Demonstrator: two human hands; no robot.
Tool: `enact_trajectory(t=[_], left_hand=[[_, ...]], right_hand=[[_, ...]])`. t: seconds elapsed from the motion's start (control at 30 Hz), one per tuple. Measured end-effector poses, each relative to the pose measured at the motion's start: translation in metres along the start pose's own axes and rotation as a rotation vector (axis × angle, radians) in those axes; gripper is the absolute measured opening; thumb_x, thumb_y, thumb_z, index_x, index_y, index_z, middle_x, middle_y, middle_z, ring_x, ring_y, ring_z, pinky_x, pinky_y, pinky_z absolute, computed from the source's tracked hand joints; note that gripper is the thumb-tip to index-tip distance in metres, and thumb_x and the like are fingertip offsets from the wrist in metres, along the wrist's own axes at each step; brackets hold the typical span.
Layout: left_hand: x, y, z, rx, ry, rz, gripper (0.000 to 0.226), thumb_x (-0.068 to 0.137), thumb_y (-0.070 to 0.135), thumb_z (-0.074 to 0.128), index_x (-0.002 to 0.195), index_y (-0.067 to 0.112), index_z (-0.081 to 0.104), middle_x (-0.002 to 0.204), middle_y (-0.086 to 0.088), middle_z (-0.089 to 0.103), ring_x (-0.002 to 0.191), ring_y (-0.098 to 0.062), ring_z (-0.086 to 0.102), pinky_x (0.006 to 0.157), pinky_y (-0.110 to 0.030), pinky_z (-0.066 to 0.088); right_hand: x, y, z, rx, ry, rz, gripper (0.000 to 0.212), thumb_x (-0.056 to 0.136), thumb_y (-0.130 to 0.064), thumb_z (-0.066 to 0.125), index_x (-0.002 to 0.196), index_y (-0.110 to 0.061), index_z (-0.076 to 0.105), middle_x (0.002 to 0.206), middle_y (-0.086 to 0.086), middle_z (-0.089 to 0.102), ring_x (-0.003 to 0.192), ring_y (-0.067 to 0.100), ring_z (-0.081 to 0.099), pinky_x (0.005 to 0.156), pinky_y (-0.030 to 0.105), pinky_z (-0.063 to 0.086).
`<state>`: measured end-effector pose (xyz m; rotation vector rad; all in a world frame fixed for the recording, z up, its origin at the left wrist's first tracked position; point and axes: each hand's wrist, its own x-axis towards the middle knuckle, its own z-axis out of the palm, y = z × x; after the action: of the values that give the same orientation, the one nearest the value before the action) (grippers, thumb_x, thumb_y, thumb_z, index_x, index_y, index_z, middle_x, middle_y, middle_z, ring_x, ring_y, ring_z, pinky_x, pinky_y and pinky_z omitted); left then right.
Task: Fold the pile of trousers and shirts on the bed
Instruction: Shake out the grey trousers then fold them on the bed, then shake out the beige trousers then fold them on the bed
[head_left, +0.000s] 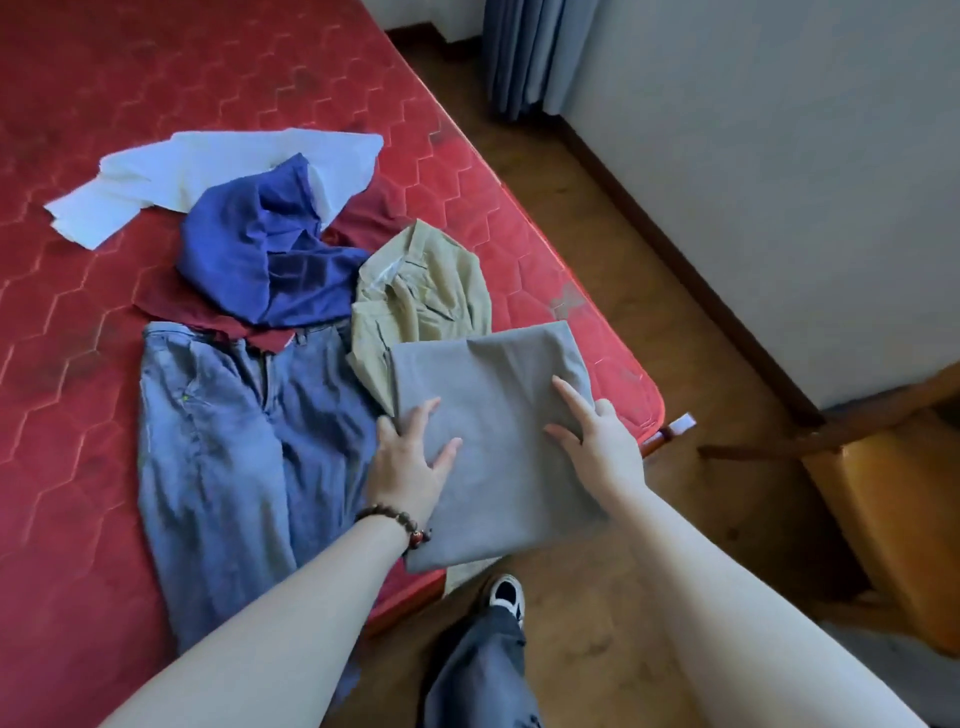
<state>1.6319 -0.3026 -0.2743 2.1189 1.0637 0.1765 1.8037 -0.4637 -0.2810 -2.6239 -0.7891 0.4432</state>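
A folded grey garment (498, 395) lies at the near corner of the red mattress (104, 130), its near edge hanging past the mattress. My left hand (408, 462) lies flat on its left side with fingers spread. My right hand (592, 431) rests flat on its right side, fingers apart. Blue jeans (223, 431) lie spread out to the left. A crumpled khaki garment (426, 291) sits just behind the grey one. Farther back lie a royal blue garment (260, 254), a dark red one (171, 306) beneath it, and a white shirt (171, 176).
The mattress edge runs diagonally to the right, with brown floor (597, 260) beyond it. A wooden chair (883, 493) stands at the right by the white wall (779, 156). Blue curtains (530, 52) hang at the back. My leg and shoe (506, 597) are beside the bed.
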Motion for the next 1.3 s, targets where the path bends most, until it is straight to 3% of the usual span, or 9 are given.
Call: enact_trajectory(t=[0.33, 0.47, 0.53, 0.63, 0.73, 0.83, 1.1, 1.2, 1.3], left_hand=[[0.075, 0.073, 0.189, -0.048, -0.155, -0.004, 0.063, 0.086, 0.027, 0.068, 0.143, 0.025, 0.041, 0.107, -0.001, 0.031, 0.099, -0.032, 0.055, 0.088, -0.025, 0.036], [0.105, 0.068, 0.245, -0.008, -0.194, -0.009, 0.066, 0.088, 0.026, 0.065, 0.147, 0.024, 0.035, 0.106, 0.001, 0.027, 0.094, -0.03, 0.053, 0.086, -0.027, 0.037], [0.12, 0.065, 0.266, 0.016, -0.183, -0.007, 0.068, 0.089, 0.026, 0.064, 0.148, 0.024, 0.032, 0.107, 0.0, 0.027, 0.09, -0.03, 0.053, 0.083, -0.027, 0.038], [0.138, 0.055, 0.295, 0.146, -0.221, -0.043, 0.073, 0.09, 0.029, 0.061, 0.152, 0.022, 0.023, 0.127, -0.01, 0.03, 0.11, -0.03, 0.05, 0.094, -0.031, 0.04], [0.146, 0.042, 0.313, 0.448, -0.239, -0.014, 0.093, 0.086, 0.051, 0.059, 0.154, 0.015, 0.006, 0.157, -0.02, 0.0, 0.147, -0.032, 0.003, 0.119, -0.037, 0.013], [0.156, 0.03, 0.324, 0.589, -0.327, 0.16, 0.124, 0.073, 0.076, 0.054, 0.151, 0.007, -0.013, 0.156, -0.017, -0.026, 0.142, -0.025, -0.03, 0.12, -0.042, -0.008], [0.172, 0.019, 0.333, 0.628, -0.461, 0.132, 0.135, 0.066, 0.086, 0.049, 0.148, 0.006, -0.023, 0.155, -0.011, -0.031, 0.144, -0.023, -0.027, 0.119, -0.041, -0.008], [0.175, 0.033, 0.321, 0.617, -0.5, 0.105, 0.118, 0.08, 0.07, 0.053, 0.151, 0.004, -0.015, 0.158, -0.012, -0.022, 0.147, -0.023, -0.018, 0.121, -0.041, -0.005], [0.179, 0.037, 0.294, 0.479, -0.427, 0.125, 0.084, 0.095, 0.042, 0.049, 0.153, 0.005, 0.002, 0.162, -0.011, 0.0, 0.149, -0.018, 0.002, 0.121, -0.034, 0.001]], right_hand=[[0.129, 0.187, 0.001, -0.172, -0.101, 0.068, 0.053, 0.097, -0.051, 0.041, 0.137, -0.064, 0.01, 0.102, -0.006, 0.034, 0.091, 0.025, 0.054, 0.089, 0.055, 0.046], [0.173, 0.228, 0.024, -0.209, -0.038, 0.031, 0.052, 0.098, -0.046, 0.042, 0.139, -0.059, 0.013, 0.1, -0.004, 0.034, 0.081, 0.025, 0.053, 0.069, 0.035, 0.038], [0.192, 0.24, 0.039, -0.218, -0.01, -0.016, 0.054, 0.099, -0.039, 0.045, 0.144, -0.053, 0.017, 0.101, -0.002, 0.036, 0.081, 0.023, 0.051, 0.07, 0.033, 0.036], [0.216, 0.258, 0.061, -0.3, -0.028, 0.016, 0.064, 0.097, -0.034, 0.052, 0.15, -0.044, 0.017, 0.126, 0.01, 0.041, 0.105, 0.032, 0.049, 0.093, 0.042, 0.044], [0.226, 0.266, 0.081, -0.451, -0.055, 0.012, 0.073, 0.093, -0.055, 0.047, 0.153, -0.033, 0.01, 0.159, 0.013, 0.011, 0.146, 0.034, 0.008, 0.118, 0.053, 0.004], [0.224, 0.258, 0.103, -0.512, -0.1, -0.139, 0.085, 0.088, -0.075, 0.023, 0.154, -0.027, 0.002, 0.162, 0.011, -0.006, 0.148, 0.026, -0.013, 0.116, 0.053, -0.012], [0.229, 0.262, 0.135, -0.53, -0.23, -0.095, 0.089, 0.079, -0.085, -0.003, 0.147, -0.032, -0.026, 0.156, 0.004, -0.027, 0.143, 0.02, -0.028, 0.118, 0.052, -0.009], [0.232, 0.252, 0.126, -0.539, -0.309, -0.066, 0.09, 0.077, -0.085, -0.001, 0.145, -0.032, -0.029, 0.153, 0.003, -0.032, 0.143, 0.02, -0.029, 0.117, 0.051, -0.01], [0.23, 0.231, 0.114, -0.493, -0.356, 0.014, 0.089, 0.085, -0.076, 0.018, 0.153, -0.026, -0.011, 0.159, 0.009, -0.019, 0.147, 0.024, -0.017, 0.118, 0.051, -0.008]])
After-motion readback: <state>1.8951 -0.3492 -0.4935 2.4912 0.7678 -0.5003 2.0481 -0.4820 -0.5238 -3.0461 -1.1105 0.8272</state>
